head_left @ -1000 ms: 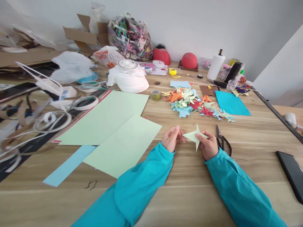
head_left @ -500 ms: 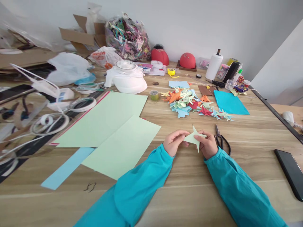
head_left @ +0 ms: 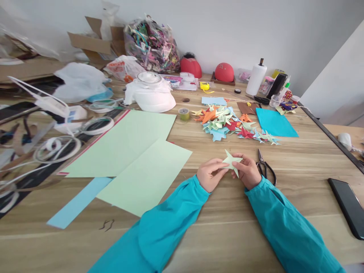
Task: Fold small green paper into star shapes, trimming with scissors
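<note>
A small pale green folded paper piece point(head_left: 231, 160) with pointed tips is held between both hands just above the wooden table point(head_left: 227, 235). My left hand point(head_left: 209, 174) pinches its left side with closed fingers. My right hand point(head_left: 248, 171) grips its right side, fingers curled around it. Both arms wear teal sleeves. Black scissors point(head_left: 265, 167) lie just right of my right hand. A pile of coloured folded paper figures point(head_left: 230, 126) sits beyond the hands.
Two large pale green sheets point(head_left: 136, 155) and a light blue strip point(head_left: 78, 203) lie to the left. A teal sheet point(head_left: 275, 122) is at the far right, a black phone point(head_left: 345, 206) near the right edge. Tape rolls, bags, a white kettle point(head_left: 150, 94) and boxes crowd the back.
My hands have drawn closer together on the green paper piece, folding it smaller and turning it. The view shifted slightly.
</note>
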